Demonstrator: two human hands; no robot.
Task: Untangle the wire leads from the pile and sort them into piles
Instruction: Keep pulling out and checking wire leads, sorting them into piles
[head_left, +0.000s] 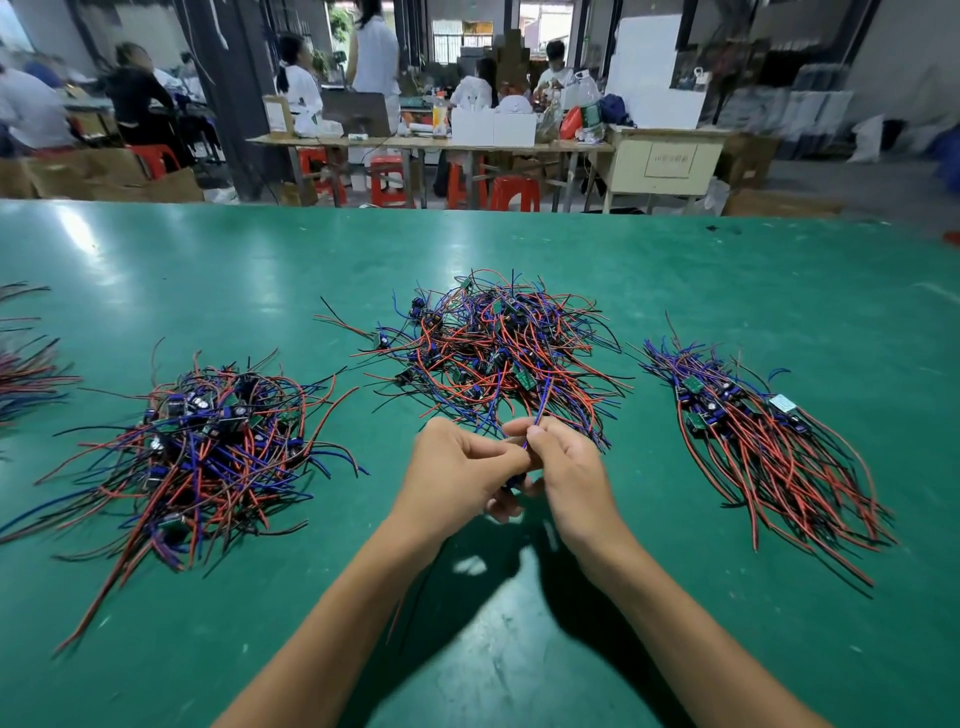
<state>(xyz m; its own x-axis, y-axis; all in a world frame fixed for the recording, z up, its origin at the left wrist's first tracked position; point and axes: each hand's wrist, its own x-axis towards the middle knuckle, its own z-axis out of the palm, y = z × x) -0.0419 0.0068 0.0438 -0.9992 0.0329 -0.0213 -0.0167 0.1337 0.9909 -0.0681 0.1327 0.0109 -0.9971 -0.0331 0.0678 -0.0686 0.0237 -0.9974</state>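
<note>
A tangled pile of red, blue and black wire leads with small circuit boards (498, 348) lies mid-table. Just in front of it, my left hand (457, 475) and my right hand (566, 467) meet, both gripping one wire lead (540, 410). Its blue and red wires rise from between my fingertips towards the pile; the part inside my hands is mostly hidden, and thin wires hang below my left wrist. A neater pile with leads laid side by side (769, 441) lies to the right. Another loose pile (208, 441) lies to the left.
The green table mat (519, 623) runs out to the far edge. More wire leads (26, 364) show at the left border. Beyond the table are workbenches, red stools (514, 192) and several people seated or standing.
</note>
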